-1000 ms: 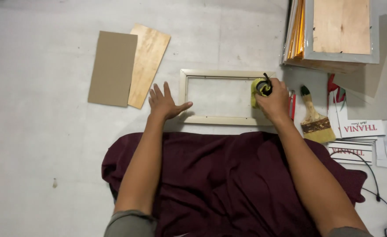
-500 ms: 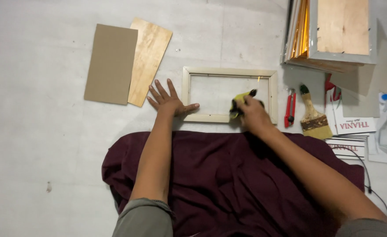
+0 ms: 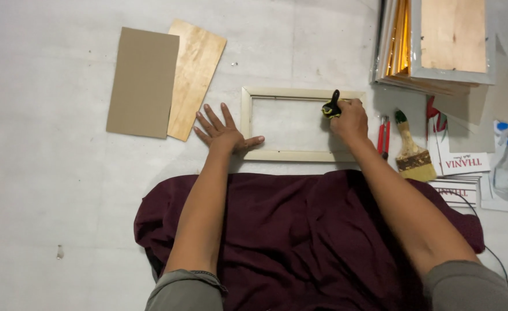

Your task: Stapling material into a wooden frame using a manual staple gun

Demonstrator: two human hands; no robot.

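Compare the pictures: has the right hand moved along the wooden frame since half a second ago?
Yes. The right hand with its black-and-yellow tool went from the wooden frame's bottom rail toward its top right corner.

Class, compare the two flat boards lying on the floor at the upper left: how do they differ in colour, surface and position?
The cardboard sheet is dull grey-brown and plain; the plywood panel is light orange-tan with visible grain. The cardboard sheet lies on top, covering the plywood panel's left edge. The cardboard sheet is farther from the left hand; the plywood panel's lower corner lies close to its fingers. Both are flat, rectangular and slightly tilted.
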